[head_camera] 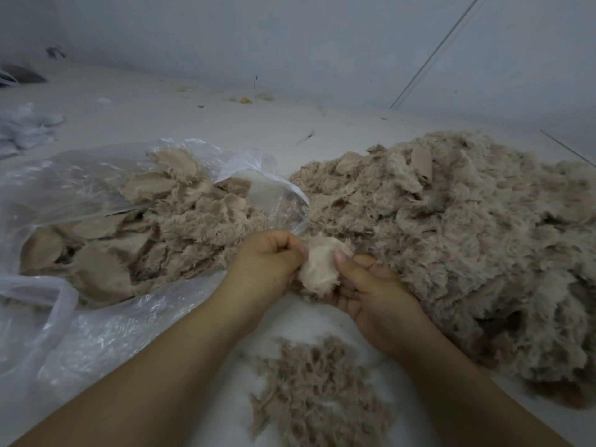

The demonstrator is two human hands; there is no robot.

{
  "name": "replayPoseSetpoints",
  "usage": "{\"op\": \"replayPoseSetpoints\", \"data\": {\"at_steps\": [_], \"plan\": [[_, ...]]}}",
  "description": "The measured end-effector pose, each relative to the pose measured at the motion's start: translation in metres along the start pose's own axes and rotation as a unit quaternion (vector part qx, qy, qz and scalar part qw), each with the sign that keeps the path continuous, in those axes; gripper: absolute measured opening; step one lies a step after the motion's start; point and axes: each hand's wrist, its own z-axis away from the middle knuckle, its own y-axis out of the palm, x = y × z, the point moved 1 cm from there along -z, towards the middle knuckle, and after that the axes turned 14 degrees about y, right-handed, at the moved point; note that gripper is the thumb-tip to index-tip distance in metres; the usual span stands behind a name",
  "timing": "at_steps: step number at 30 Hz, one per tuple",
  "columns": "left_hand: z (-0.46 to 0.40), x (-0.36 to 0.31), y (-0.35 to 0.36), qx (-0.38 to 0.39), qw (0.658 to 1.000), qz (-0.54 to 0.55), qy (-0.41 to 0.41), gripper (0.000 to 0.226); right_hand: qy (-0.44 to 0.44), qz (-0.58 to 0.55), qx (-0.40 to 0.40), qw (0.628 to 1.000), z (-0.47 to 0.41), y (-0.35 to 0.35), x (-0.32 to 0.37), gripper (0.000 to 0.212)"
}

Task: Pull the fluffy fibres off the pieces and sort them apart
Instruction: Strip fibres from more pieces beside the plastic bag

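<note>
Pale fluffy piece (pixel 321 266) held between both hands, just above the floor (pixel 193 117). Left hand (pixel 267 259) curled into a loose fist at the piece's left edge, thumb and fingers pressed together on fibres there. Right hand (pixel 374 298) cupped under and beside the piece, thumb (pixel 343 262) pressed on its upper right face, remaining fingers folded beneath. Piece touching both hands; its lower fringe hanging free between the wrists.

Directly below the grip, toward the body: small heap of loose fibres (pixel 316 391) on the floor, apart from the hands, lying between the two forearms.

Right of the grip and just beside the right hand: large pile of fluffy pieces (pixel 467 253), spread wide, some smooth backings showing near its top.

Left of the grip: clear plastic bag (pixel 80 175), mouth open toward the hands, holding stripped-looking pieces (pixel 135 240) with smooth backings and remaining fluff mixed together. Bag edge near the left knuckles; contact not determinable.

Far beyond the grip, near the wall: scattered small scraps (pixel 245 100), yellowish, blurred.
</note>
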Motion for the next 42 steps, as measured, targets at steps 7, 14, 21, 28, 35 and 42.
{"op": "replayPoseSetpoints", "data": {"at_steps": [7,14,21,28,35,42], "plan": [[0.005,0.000,0.007,0.062,0.997,-0.032,0.026,0.059,0.002,0.003,0.013,1.000,0.000,-0.003,-0.002,0.020],[0.002,0.002,0.001,0.091,0.995,-0.038,0.025,0.043,0.011,-0.022,0.017,1.000,0.002,-0.003,0.000,0.025],[0.003,0.000,0.003,0.102,0.995,-0.015,0.010,0.025,-0.002,0.040,0.021,0.999,0.006,0.000,0.003,0.008],[0.003,-0.002,-0.003,0.156,0.987,0.013,-0.031,0.025,-0.006,0.051,0.007,0.999,0.003,-0.002,0.002,0.051],[-0.001,-0.002,-0.007,0.127,0.989,0.053,-0.049,0.024,0.011,0.026,0.005,1.000,0.004,0.000,0.002,0.045],[-0.006,0.002,-0.009,0.059,0.988,0.132,-0.048,0.034,0.009,0.002,-0.002,1.000,0.005,0.003,0.004,0.049]]}}
